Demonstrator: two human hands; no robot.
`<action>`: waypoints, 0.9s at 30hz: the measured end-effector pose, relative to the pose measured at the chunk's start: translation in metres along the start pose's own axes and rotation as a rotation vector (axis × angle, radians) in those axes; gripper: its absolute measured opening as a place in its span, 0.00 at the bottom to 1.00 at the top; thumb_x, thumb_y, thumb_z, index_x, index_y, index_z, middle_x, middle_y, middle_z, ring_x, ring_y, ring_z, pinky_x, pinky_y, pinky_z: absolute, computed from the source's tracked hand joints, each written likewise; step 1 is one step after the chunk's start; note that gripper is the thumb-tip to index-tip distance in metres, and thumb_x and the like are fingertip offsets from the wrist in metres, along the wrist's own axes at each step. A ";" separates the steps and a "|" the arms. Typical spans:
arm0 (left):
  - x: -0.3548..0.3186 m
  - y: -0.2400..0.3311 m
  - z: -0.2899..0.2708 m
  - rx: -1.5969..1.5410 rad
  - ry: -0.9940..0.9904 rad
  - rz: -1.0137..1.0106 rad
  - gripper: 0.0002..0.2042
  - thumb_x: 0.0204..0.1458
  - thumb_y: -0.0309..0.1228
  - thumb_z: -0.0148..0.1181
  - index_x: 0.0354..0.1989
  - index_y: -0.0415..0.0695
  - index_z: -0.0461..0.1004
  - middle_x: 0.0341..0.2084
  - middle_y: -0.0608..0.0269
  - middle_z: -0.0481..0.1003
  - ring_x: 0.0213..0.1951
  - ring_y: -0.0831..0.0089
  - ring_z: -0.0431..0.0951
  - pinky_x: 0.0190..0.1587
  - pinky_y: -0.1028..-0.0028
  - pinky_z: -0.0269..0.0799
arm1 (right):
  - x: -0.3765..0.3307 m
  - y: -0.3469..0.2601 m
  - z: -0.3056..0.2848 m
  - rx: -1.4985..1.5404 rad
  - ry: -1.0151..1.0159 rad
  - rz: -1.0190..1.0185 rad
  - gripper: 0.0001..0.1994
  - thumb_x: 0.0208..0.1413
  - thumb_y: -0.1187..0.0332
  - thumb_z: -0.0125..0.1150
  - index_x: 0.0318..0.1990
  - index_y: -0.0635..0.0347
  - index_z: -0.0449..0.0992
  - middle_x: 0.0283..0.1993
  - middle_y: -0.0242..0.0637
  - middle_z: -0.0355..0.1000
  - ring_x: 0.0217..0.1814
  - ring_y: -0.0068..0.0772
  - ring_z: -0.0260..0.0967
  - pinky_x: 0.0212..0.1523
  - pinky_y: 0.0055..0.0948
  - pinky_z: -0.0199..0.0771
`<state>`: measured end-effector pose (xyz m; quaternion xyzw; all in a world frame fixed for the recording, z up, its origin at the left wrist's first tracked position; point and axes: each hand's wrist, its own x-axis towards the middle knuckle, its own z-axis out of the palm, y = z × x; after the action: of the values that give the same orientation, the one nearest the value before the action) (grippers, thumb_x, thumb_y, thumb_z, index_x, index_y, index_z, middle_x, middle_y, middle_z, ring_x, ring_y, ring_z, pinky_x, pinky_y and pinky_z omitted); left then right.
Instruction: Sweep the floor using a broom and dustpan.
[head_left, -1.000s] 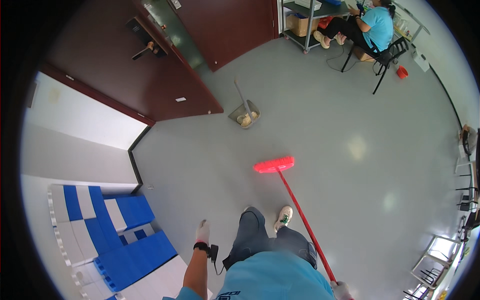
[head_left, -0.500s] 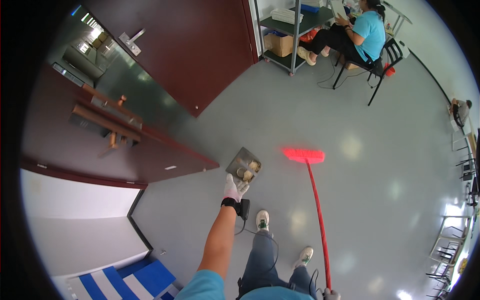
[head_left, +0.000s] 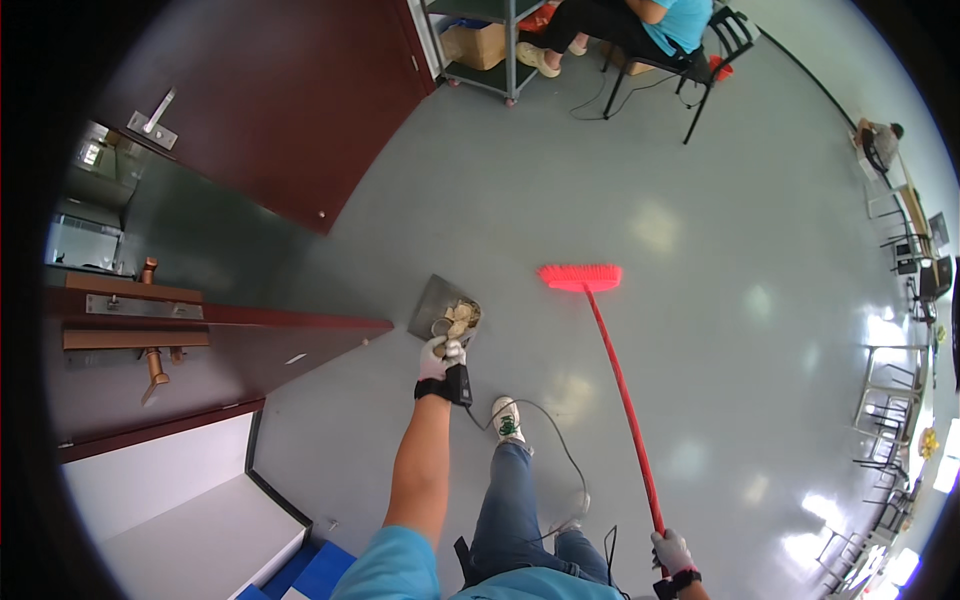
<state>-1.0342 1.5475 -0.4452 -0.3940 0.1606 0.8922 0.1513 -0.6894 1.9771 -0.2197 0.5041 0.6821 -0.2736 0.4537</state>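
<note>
My left hand, in a white glove, is closed on the upright handle of a grey dustpan that sits on the floor with crumpled paper scraps in it. My right hand, also gloved, grips the end of a long red broom handle. The broom's red brush head rests on the grey floor, to the right of the dustpan. My legs in jeans and a white shoe are between the two hands.
A dark red door stands open on the left with a handle plate. A person in a blue top sits on a black chair at the far side, beside a shelf with a cardboard box. Metal chairs line the right edge.
My left hand has reached forward and closed on the dustpan's handle. I have walked closer to the door; the broom has stayed in my right hand.
</note>
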 end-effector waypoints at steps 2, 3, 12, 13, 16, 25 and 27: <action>-0.032 -0.012 -0.014 -0.043 -0.109 -0.177 0.09 0.49 0.29 0.48 0.18 0.45 0.59 0.14 0.66 0.61 0.14 0.75 0.59 0.20 0.79 0.56 | 0.009 -0.001 -0.008 -0.036 0.016 -0.026 0.17 0.53 0.58 0.49 0.37 0.66 0.71 0.24 0.40 0.72 0.21 0.34 0.72 0.22 0.32 0.75; -0.049 -0.021 -0.021 -0.228 -0.070 -0.186 0.09 0.49 0.29 0.47 0.19 0.44 0.59 0.14 0.66 0.61 0.14 0.75 0.59 0.20 0.78 0.58 | 0.015 0.002 -0.011 -0.050 0.044 -0.048 0.18 0.53 0.57 0.48 0.38 0.66 0.71 0.24 0.41 0.71 0.22 0.35 0.72 0.23 0.33 0.75; -0.250 -0.106 -0.107 -0.194 0.038 -0.092 0.06 0.49 0.25 0.47 0.24 0.37 0.59 0.16 0.61 0.62 0.12 0.74 0.60 0.15 0.79 0.60 | 0.087 0.102 0.026 -0.018 0.046 -0.340 0.21 0.55 0.53 0.46 0.41 0.65 0.69 0.25 0.44 0.71 0.21 0.38 0.71 0.21 0.34 0.72; -0.275 -0.115 -0.119 -0.214 0.049 -0.132 0.06 0.49 0.25 0.47 0.24 0.37 0.59 0.16 0.60 0.62 0.12 0.74 0.60 0.15 0.80 0.60 | 0.092 0.112 0.036 -0.009 0.042 -0.337 0.21 0.55 0.53 0.45 0.42 0.65 0.69 0.25 0.45 0.71 0.21 0.39 0.71 0.20 0.35 0.72; -0.341 -0.138 -0.154 -0.063 0.185 -0.128 0.05 0.50 0.25 0.46 0.26 0.40 0.58 0.15 0.61 0.62 0.12 0.76 0.59 0.13 0.81 0.58 | 0.093 0.137 0.062 -0.012 0.011 -0.308 0.21 0.56 0.54 0.43 0.44 0.65 0.68 0.26 0.46 0.71 0.21 0.39 0.72 0.20 0.36 0.74; -0.453 -0.213 -0.272 0.305 0.435 -0.243 0.06 0.50 0.28 0.48 0.26 0.40 0.61 0.16 0.62 0.63 0.14 0.77 0.59 0.11 0.81 0.55 | 0.109 0.259 0.068 -0.011 0.047 -0.339 0.21 0.56 0.55 0.42 0.46 0.62 0.69 0.29 0.48 0.72 0.23 0.40 0.73 0.22 0.36 0.75; -0.467 -0.227 -0.305 0.369 0.493 -0.291 0.06 0.51 0.28 0.48 0.26 0.39 0.62 0.17 0.61 0.64 0.15 0.76 0.62 0.11 0.81 0.55 | 0.118 0.296 0.082 0.022 0.056 -0.331 0.21 0.56 0.54 0.44 0.47 0.61 0.69 0.28 0.47 0.72 0.22 0.40 0.73 0.23 0.36 0.75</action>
<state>-0.4440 1.5613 -0.3263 -0.5826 0.2935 0.6950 0.3022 -0.3932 2.0620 -0.3361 0.3971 0.7653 -0.3378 0.3776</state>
